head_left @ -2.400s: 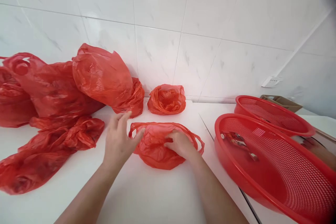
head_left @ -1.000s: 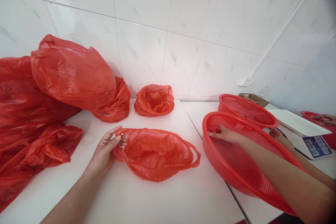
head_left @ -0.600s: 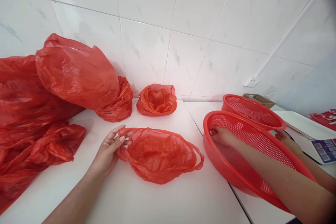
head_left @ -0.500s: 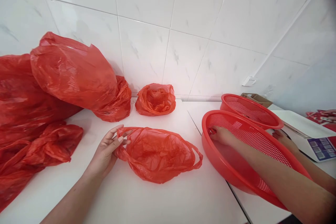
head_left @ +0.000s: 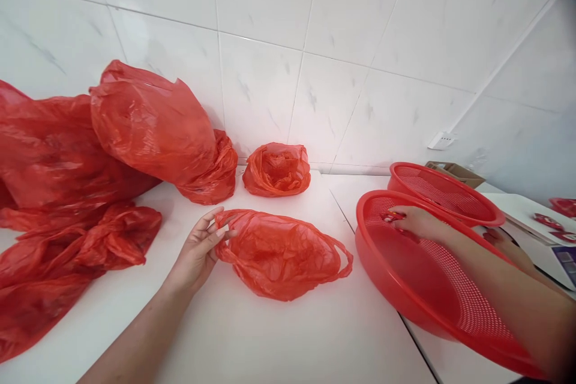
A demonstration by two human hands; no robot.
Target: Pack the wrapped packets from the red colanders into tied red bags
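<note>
An opened red plastic bag lies on the white table, its mouth facing up and towards me. My left hand pinches one handle end at the bag's left side. Inside the near red perforated basket, my right hand grips small red wrapped packets; what they contain cannot be made out. The bag's other handle loops out free on the right, close to the basket rim.
Full red bags are heaped at left. A smaller open red bag stands by the wall. Behind the near basket are a second basket, a cardboard box, a white scale with packets on it, and another person's hand.
My right hand has lifted from the basket's far-left bottom and drawn right with red packets. My left hand still holds the bag. Red packets now show on the scale; the view has shifted left.
</note>
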